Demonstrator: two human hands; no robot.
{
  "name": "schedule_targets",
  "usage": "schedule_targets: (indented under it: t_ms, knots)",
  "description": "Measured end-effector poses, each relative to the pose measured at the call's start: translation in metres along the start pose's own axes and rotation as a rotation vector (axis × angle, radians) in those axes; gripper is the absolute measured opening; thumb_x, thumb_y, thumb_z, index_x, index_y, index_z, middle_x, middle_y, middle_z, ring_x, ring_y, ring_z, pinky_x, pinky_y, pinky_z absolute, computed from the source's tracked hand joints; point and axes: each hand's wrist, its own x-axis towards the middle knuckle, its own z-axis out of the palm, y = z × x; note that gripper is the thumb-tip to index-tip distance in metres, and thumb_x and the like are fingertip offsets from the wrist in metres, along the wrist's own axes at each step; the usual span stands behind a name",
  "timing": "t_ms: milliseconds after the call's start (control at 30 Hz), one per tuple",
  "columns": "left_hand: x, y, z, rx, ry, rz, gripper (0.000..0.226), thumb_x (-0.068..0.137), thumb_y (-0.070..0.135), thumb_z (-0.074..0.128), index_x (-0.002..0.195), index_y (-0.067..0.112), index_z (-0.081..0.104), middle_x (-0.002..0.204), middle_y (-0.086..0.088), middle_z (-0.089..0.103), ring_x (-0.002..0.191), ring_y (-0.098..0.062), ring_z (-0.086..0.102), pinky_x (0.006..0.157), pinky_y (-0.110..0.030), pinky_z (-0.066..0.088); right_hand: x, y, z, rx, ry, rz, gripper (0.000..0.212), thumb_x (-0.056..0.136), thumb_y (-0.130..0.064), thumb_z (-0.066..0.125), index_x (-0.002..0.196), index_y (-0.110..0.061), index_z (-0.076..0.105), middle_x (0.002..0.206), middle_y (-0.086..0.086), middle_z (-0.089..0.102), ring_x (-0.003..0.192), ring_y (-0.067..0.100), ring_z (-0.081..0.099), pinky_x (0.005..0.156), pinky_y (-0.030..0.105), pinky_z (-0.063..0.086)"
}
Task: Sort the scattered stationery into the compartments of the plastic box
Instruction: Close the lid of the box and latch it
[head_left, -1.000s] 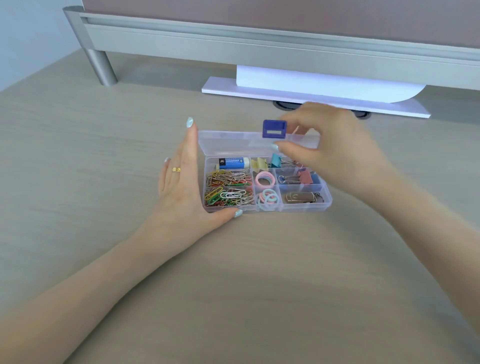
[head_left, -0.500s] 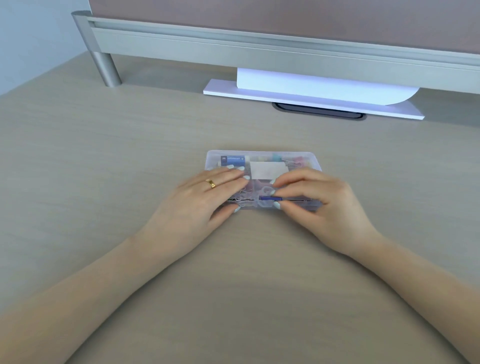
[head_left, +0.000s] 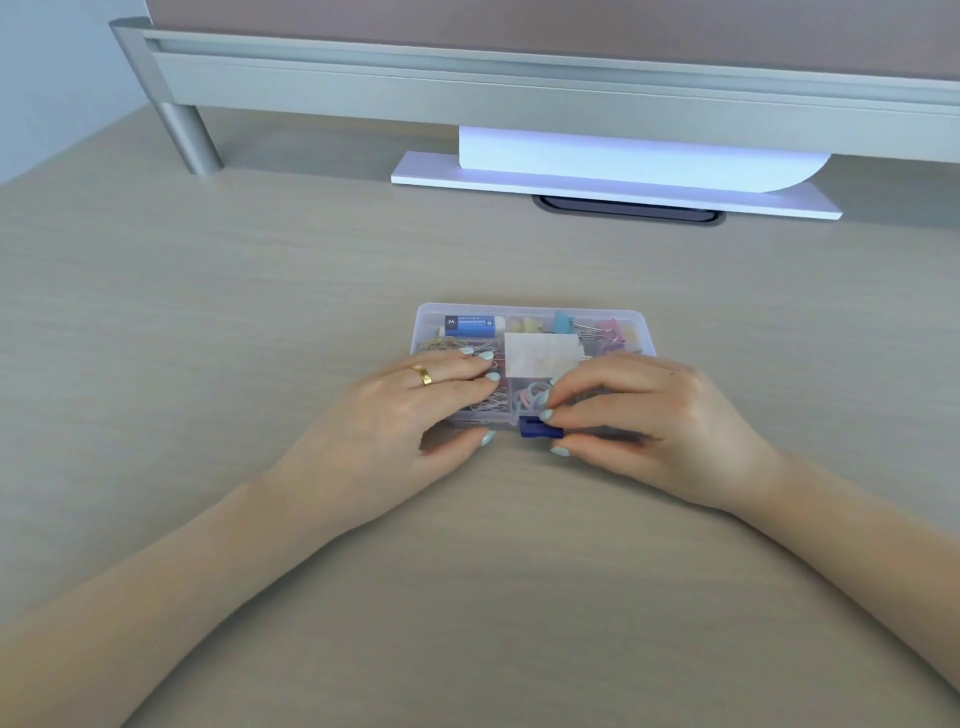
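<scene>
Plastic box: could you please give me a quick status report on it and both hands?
Left hand flat on the lid, holding nothing. Right hand pinching the blue latch. Plastic box closed, stationery inside. Nothing in the way.

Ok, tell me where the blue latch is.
In the head view, the blue latch sits at the box's near edge, centre, pinched by the right hand.

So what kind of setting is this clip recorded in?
Most likely an office workstation: a pale wood-grain desk with a dark oval cable slot, backed by a silver-framed partition panel. Both hands rest on a clear plastic stationery box.
</scene>
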Motion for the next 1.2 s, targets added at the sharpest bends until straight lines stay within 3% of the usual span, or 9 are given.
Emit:
schedule_targets:
  t_ms: [100, 267, 400, 500, 600, 733, 933, 1033, 1200]
  knots:
    - [0.005, 0.002, -0.001, -0.18, -0.021, -0.108, 0.043, 0.074, 0.046, 0.056, 0.1, 0.014, 0.065, 0.108, 0.006, 0.058, 0.104, -0.006, 0.047, 0.09, -0.01, 0.033, 0.0, -0.001, -0.001, 0.067, -0.022, 0.038, 0.023, 0.086, -0.028, 0.058, 0.085, -0.01, 0.072, 0.094, 0.003, 0.068, 0.082, 0.013, 0.06, 0.073, 0.026, 0.049]
    - [0.016, 0.009, 0.007, -0.089, 0.0, -0.131, 0.046, 0.068, 0.056, 0.055, 0.088, 0.014, 0.057, 0.091, 0.002, 0.05, 0.087, -0.011, 0.041, 0.075, -0.028, 0.034, 0.002, 0.0, -0.001, 0.144, -0.069, 0.161, 0.02, 0.082, -0.036, 0.058, 0.091, -0.018, 0.063, 0.104, -0.01, 0.059, 0.097, 0.005, 0.056, 0.076, 0.029, 0.048]
    - [0.015, 0.009, 0.011, 0.036, -0.019, -0.078, 0.061, 0.068, 0.058, 0.053, 0.114, 0.019, 0.05, 0.095, 0.003, 0.045, 0.087, -0.011, 0.035, 0.076, -0.021, 0.025, 0.003, -0.001, 0.002, 0.066, -0.081, 0.277, 0.037, 0.073, -0.048, 0.058, 0.101, -0.025, 0.053, 0.12, -0.018, 0.053, 0.112, 0.0, 0.049, 0.085, 0.012, 0.038]
    - [0.014, 0.007, 0.013, 0.034, -0.016, -0.068, 0.064, 0.071, 0.056, 0.052, 0.124, 0.021, 0.048, 0.096, 0.01, 0.037, 0.087, -0.01, 0.034, 0.081, -0.024, 0.029, 0.004, -0.001, 0.005, -0.052, -0.121, 0.258, 0.059, 0.075, -0.052, 0.054, 0.122, -0.018, 0.054, 0.132, -0.01, 0.049, 0.123, 0.004, 0.039, 0.102, 0.012, 0.024]
    - [0.013, 0.008, 0.013, 0.006, 0.001, -0.066, 0.057, 0.071, 0.053, 0.053, 0.116, 0.018, 0.059, 0.099, 0.012, 0.039, 0.092, -0.013, 0.038, 0.085, -0.029, 0.033, 0.005, -0.002, 0.005, -0.115, -0.19, 0.252, 0.065, 0.079, -0.055, 0.048, 0.131, -0.015, 0.048, 0.139, -0.002, 0.044, 0.129, 0.007, 0.032, 0.109, 0.017, 0.011]
    - [0.013, 0.013, 0.01, -0.019, 0.0, -0.105, 0.054, 0.071, 0.049, 0.052, 0.115, 0.018, 0.06, 0.102, 0.011, 0.045, 0.094, -0.012, 0.038, 0.086, -0.032, 0.034, 0.007, -0.003, 0.004, -0.117, -0.219, 0.264, 0.065, 0.079, -0.054, 0.046, 0.132, -0.015, 0.046, 0.14, -0.001, 0.043, 0.129, 0.007, 0.032, 0.109, 0.021, 0.014]
    - [0.012, 0.017, 0.009, 0.002, -0.026, -0.139, 0.05, 0.07, 0.048, 0.05, 0.112, 0.022, 0.059, 0.116, 0.004, 0.052, 0.109, -0.01, 0.036, 0.092, -0.025, 0.024, 0.008, -0.006, 0.004, -0.061, -0.213, 0.297, 0.063, 0.078, -0.053, 0.047, 0.131, -0.018, 0.048, 0.14, -0.005, 0.043, 0.129, 0.003, 0.028, 0.107, 0.01, 0.007]
    - [0.013, 0.018, 0.01, 0.025, -0.1, -0.174, 0.053, 0.071, 0.055, 0.042, 0.116, 0.028, 0.052, 0.14, 0.007, 0.04, 0.133, -0.012, 0.02, 0.105, -0.028, 0.01, 0.008, -0.008, 0.004, -0.055, -0.182, 0.288, 0.061, 0.078, -0.051, 0.05, 0.129, -0.017, 0.05, 0.138, -0.005, 0.045, 0.128, 0.002, 0.028, 0.106, 0.009, 0.009]
    - [0.013, 0.017, 0.01, 0.026, -0.151, -0.19, 0.06, 0.071, 0.059, 0.033, 0.123, 0.033, 0.045, 0.147, 0.007, 0.03, 0.137, -0.009, 0.015, 0.107, -0.026, 0.003, 0.008, -0.013, 0.004, -0.025, -0.128, 0.305, 0.055, 0.076, -0.034, 0.061, 0.127, -0.017, 0.052, 0.13, -0.016, 0.039, 0.127, 0.001, 0.027, 0.103, 0.004, 0.011]
